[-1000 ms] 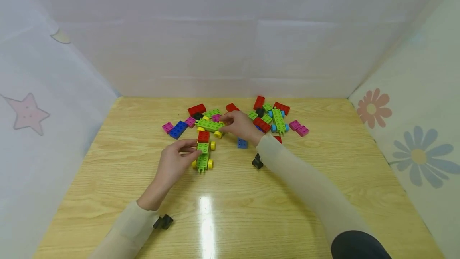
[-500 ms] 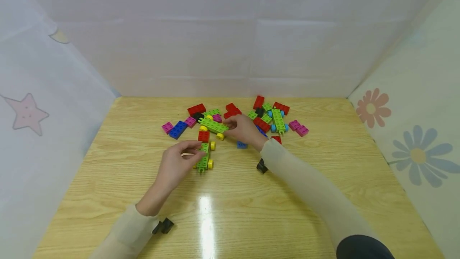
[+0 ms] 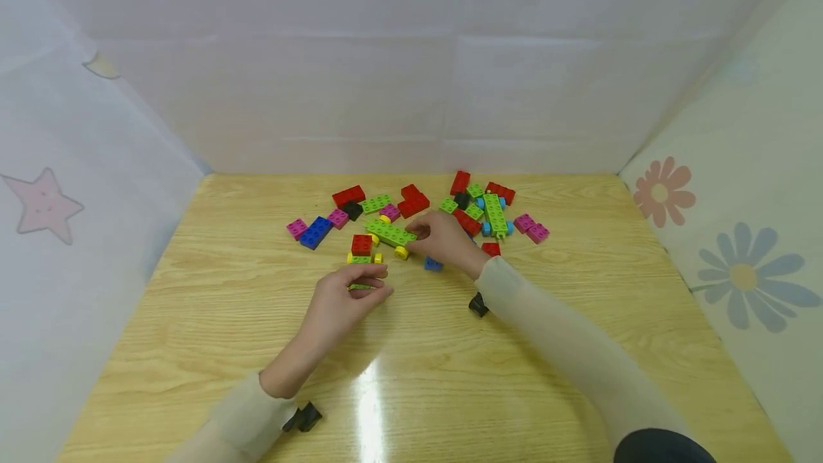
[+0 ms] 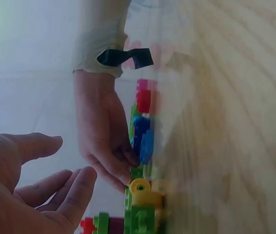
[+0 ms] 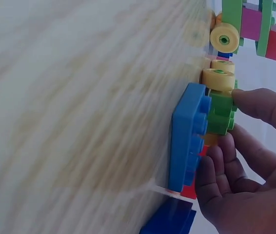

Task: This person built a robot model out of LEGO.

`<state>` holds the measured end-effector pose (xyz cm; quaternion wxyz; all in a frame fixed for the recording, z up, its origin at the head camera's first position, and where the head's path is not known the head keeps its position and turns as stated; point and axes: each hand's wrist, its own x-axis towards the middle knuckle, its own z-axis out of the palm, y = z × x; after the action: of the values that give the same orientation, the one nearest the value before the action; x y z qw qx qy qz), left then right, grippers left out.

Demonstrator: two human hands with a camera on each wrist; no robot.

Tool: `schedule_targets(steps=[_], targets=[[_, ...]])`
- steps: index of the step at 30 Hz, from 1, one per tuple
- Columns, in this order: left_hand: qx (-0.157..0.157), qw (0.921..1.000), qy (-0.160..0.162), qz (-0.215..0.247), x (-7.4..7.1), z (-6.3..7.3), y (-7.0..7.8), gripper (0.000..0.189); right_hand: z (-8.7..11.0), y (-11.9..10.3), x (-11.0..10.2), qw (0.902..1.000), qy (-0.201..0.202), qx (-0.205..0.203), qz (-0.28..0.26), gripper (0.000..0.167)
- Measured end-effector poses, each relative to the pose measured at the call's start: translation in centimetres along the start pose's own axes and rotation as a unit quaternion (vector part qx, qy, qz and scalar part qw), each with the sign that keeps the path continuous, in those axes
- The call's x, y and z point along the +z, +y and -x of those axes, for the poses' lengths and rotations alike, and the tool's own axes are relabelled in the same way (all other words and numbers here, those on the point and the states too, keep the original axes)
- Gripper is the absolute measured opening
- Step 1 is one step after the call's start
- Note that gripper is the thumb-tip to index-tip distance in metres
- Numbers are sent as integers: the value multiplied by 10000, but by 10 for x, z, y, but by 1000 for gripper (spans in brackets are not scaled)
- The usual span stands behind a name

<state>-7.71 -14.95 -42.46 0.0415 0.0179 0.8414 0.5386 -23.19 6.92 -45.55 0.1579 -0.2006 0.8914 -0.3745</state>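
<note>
My right hand [image 3: 444, 238] pinches the near end of a lime-green toy car base [image 3: 388, 233] with yellow wheels; in the right wrist view its thumb and fingers lie on either side of the green end [image 5: 220, 112]. My left hand [image 3: 343, 299] has its fingers apart from the thumb, with nothing between them. It overlaps the near part of a second yellow-wheeled car [image 3: 361, 260], which carries stacked bricks topped by a red brick [image 3: 362, 245]. In the right wrist view that stack shows a pink brick [image 5: 251, 23] under a green one. A light blue brick [image 3: 434, 264] lies beside my right hand.
Behind the hands lie loose red, green, pink and black bricks. A blue brick [image 3: 316, 233] is at the left. To the right stands a green car base [image 3: 495, 215] with blue wheels, beside pink bricks [image 3: 532, 228]. A white wall backs the table [image 3: 225, 270].
My right hand has drawn the green car base rightward and slightly nearer, turning it. My left hand has moved right and nearer, off the stacked car, which stays about where it was.
</note>
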Motion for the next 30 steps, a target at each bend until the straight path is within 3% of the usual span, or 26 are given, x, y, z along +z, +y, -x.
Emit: schedule_targets(steps=[12,16,18,20,23,25,29,30], targets=[[173,9994,-266,105,30,-9,0,45,21,6,-9,9991,-50,172,372,42],[361,9987,-371,0,36,-16,-11,51,27,8,-10,9990,-68,130,430,40],[592,9973,-425,-60,41,-25,-31,55,30,9,-10,9988,-83,137,454,40],[454,9978,-462,-154,43,-26,-29,56,33,8,-10,9988,-93,176,448,40],[417,9976,-448,-330,48,-33,-40,58,39,6,-10,9988,-102,239,416,40],[218,9980,-424,-417,49,-30,-30,57,42,6,-10,9988,-102,241,405,40],[449,9962,-356,-662,54,-39,-51,56,48,8,-9,9988,-59,218,431,38],[537,9952,-359,-737,53,-38,-50,55,50,8,-9,9988,-46,209,440,38]])
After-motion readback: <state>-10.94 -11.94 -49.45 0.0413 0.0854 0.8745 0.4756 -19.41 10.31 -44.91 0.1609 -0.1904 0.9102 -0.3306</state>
